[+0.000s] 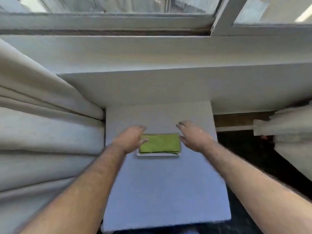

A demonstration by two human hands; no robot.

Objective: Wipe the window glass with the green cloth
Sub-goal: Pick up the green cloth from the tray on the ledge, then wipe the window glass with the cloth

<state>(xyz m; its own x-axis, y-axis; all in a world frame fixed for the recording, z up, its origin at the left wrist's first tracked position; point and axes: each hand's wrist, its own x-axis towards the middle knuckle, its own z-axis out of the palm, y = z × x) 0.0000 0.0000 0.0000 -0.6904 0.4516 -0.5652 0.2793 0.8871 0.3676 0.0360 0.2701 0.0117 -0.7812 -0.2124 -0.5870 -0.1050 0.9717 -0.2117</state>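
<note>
A folded green cloth (160,143) lies on a small white tray (158,154) on a white table (167,191) below the window. My left hand (130,140) hovers at the cloth's left edge, fingers apart, thumb touching or just over the cloth. My right hand (194,137) is at the cloth's right edge, also open and holding nothing. The window glass (131,4) runs along the top of the view, behind a wide white sill (152,51).
Pale curtain folds (42,132) hang close on the left of the table. Another curtain (290,125) hangs at the right, above a dark floor (253,157). A second window sash (270,12) stands at the top right.
</note>
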